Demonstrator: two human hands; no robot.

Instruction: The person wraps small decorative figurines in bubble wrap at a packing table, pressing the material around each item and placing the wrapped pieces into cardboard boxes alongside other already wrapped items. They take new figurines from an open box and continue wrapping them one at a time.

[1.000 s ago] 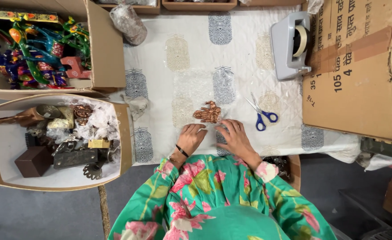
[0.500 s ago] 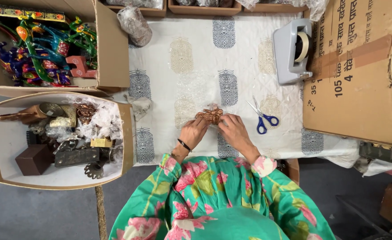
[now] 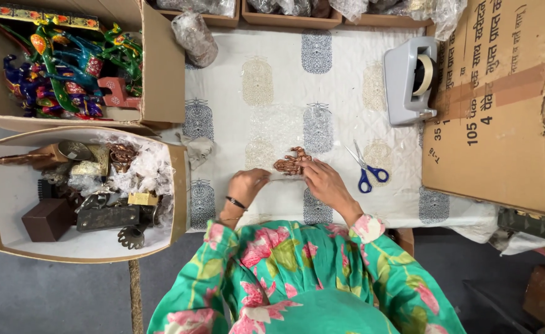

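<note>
— What do the hands have on the table?

— A small copper-brown metal figurine, lying on a sheet of bubble wrap spread over the printed white cloth. The left hand sits at the figurine's left, fingers curled down onto the near edge of the wrap. The right hand rests at its right, fingertips bent against the figurine's end. Whether either hand truly grips anything is hard to say from above; both seem to press rather than hold.

— And around them?

— Blue-handled scissors lie just right of the right hand, blades open. A grey tape dispenser stands farther back, beside a large cardboard box. At the left, an open box holds dark metal pieces in wrap, and another box behind it holds bright painted figures.
</note>
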